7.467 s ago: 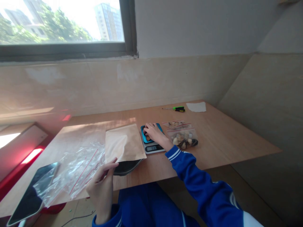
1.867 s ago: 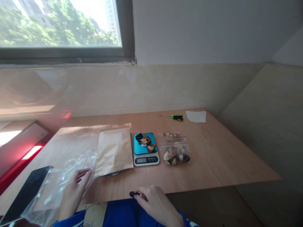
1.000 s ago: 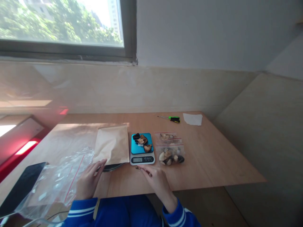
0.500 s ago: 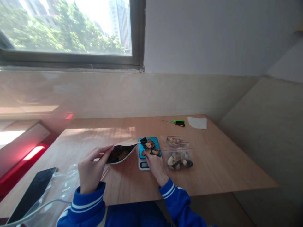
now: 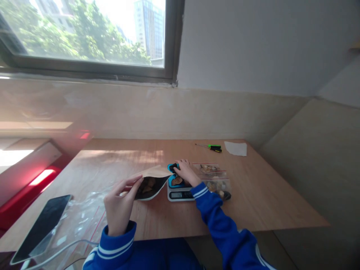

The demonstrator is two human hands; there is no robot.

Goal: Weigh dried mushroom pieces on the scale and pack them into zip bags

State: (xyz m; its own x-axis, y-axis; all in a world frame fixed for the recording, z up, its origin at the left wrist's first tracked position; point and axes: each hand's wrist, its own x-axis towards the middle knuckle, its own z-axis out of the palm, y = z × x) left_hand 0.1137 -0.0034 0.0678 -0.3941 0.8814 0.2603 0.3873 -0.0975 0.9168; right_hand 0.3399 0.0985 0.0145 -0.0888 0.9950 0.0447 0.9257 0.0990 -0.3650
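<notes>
My left hand (image 5: pixel 121 200) pinches the rim of a paper pouch (image 5: pixel 155 171) that gapes open, its dark inside holding brown dried mushroom slices (image 5: pixel 147 185). Right of the pouch, and partly behind its tip, stands a white kitchen scale (image 5: pixel 184 195) with a blue top and a small display. Dried mushroom pieces (image 5: pixel 177 180) lie on the blue top. Over the scale's far part, my right hand (image 5: pixel 185 171) has its thumb and fingers closed around a dark dried mushroom piece (image 5: pixel 173 167). That hand and its sleeve cover part of the scale.
Zip bags of mushroom pieces (image 5: pixel 208 168) lie right of the scale, partly behind my sleeve. Two screwdrivers (image 5: pixel 215 148) and a white paper (image 5: pixel 235 149) are at the back. On the left are a black phone (image 5: pixel 45 225), clear plastic bags (image 5: pixel 84 213) and a white cable (image 5: pixel 60 249).
My right hand has moved from the near part of the scale to its far part, over the dark piece. The left hand still holds the pouch. The view has shifted slightly.
</notes>
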